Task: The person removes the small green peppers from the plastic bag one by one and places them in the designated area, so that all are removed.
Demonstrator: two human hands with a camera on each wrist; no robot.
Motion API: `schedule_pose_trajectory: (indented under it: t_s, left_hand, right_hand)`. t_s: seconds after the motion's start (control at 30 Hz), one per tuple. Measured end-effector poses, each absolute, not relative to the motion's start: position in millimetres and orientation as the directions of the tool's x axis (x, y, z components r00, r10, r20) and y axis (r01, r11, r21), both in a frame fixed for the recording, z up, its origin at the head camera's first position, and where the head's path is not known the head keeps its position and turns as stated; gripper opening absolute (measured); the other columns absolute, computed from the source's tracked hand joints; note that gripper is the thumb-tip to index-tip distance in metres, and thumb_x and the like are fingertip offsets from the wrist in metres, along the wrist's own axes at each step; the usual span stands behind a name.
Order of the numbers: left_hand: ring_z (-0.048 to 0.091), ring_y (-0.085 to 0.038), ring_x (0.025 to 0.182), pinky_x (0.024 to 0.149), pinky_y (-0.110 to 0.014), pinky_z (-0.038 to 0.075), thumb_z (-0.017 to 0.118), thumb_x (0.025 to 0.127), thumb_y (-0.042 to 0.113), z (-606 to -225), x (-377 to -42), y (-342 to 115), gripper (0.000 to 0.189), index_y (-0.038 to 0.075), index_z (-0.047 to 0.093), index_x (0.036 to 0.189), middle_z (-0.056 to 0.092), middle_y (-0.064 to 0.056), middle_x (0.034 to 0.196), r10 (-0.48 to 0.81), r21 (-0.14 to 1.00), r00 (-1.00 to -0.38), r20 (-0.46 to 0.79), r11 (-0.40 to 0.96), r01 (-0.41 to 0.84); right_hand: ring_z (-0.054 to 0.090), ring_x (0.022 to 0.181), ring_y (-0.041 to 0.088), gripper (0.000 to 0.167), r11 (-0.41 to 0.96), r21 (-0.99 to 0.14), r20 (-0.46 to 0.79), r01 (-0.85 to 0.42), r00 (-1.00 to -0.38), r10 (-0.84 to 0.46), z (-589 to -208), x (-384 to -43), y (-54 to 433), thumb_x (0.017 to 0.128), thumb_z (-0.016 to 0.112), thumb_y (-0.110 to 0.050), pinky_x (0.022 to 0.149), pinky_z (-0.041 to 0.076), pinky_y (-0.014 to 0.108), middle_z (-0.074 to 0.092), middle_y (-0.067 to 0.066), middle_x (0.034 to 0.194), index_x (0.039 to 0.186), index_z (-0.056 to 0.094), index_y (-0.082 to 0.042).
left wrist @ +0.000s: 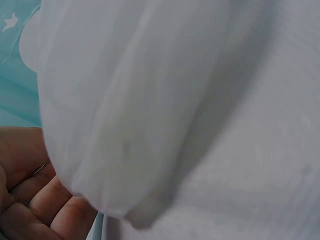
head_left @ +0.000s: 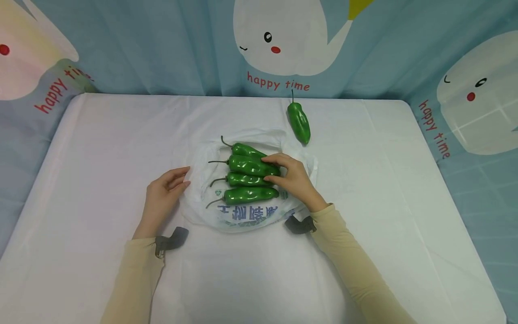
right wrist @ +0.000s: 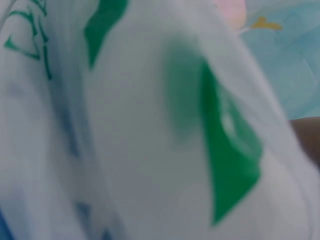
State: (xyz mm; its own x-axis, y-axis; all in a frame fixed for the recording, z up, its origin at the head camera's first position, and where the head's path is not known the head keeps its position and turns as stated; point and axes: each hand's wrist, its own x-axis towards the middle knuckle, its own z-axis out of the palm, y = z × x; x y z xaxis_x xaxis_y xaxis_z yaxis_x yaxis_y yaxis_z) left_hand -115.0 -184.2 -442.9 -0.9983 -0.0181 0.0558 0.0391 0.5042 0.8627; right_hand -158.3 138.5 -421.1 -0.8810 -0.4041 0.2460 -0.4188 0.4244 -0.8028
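Several green chili peppers lie side by side on a white plastic bag point(head_left: 251, 225), stems to the left. With fingertips on one side and thumb on the other, my right hand point(head_left: 295, 177) pinches the thick end of the second pepper point(head_left: 248, 165) from the back. At the bag's left edge is my left hand point(head_left: 163, 195), its fingers loosely bent and thumb apart from them. The left wrist view has these fingers point(left wrist: 55, 205) beside the hanging bag edge point(left wrist: 120, 125). Bag plastic point(right wrist: 145, 150) with green print fills most of the right wrist view.
Another green chili pepper point(head_left: 299, 122) lies behind the bag, near the back edge of the white-covered table point(head_left: 384, 180). A blue curtain point(head_left: 162, 45) with whale prints hangs around the table's back and sides.
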Motion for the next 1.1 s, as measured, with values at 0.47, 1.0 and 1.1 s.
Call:
schedule_pose_trajectory:
  t_s: [0.47, 1.0, 1.1]
  left_hand:
    - [0.061, -0.008, 0.099, 0.077, -0.004, 0.046, 0.064, 0.089, 0.004, -442.2, -114.8, -183.7, 0.033, 0.0, 0.061, 0.122, 0.062, -0.016, 0.12, -0.013, 0.861, -0.998, 0.062, 0.506, 0.047]
    - [0.056, 0.008, 0.093, 0.077, -0.004, 0.046, 0.065, 0.089, 0.003, -443.3, -115.2, -184.0, 0.033, 0.0, 0.061, 0.122, 0.063, -0.017, 0.117, -0.016, 0.87, -0.998, 0.068, 0.491, 0.051]
    - [0.057, 0.007, 0.094, 0.078, -0.004, 0.046, 0.065, 0.089, 0.003, -443.8, -115.3, -184.0, 0.034, 0.0, 0.061, 0.122, 0.062, -0.017, 0.119, -0.016, 0.87, -0.998, 0.065, 0.49, 0.049]
  right_hand:
    - [0.06, 0.103, 0.025, 0.038, 0.381, -0.824, 0.265, -0.419, -0.88, -0.395, -422.4, -160.0, 140.1, 0.077, 0.076, 0.0, 0.09, 0.051, 0.032, 0.064, 0.013, 0.112, 0.113, 0.065, 0.002]
    - [0.062, 0.1, 0.028, 0.031, 0.295, -0.928, 0.123, -0.229, -0.933, -0.337, -421.6, -159.5, 142.6, 0.086, 0.069, -0.003, 0.089, 0.051, 0.034, 0.064, 0.017, 0.114, 0.115, 0.063, 0.005]
    - [0.064, 0.096, 0.024, 0.029, 0.303, -0.928, 0.109, -0.215, -0.937, -0.332, -421.6, -159.8, 143.4, 0.087, 0.068, -0.006, 0.086, 0.052, 0.032, 0.066, 0.014, 0.112, 0.114, 0.065, 0.003]
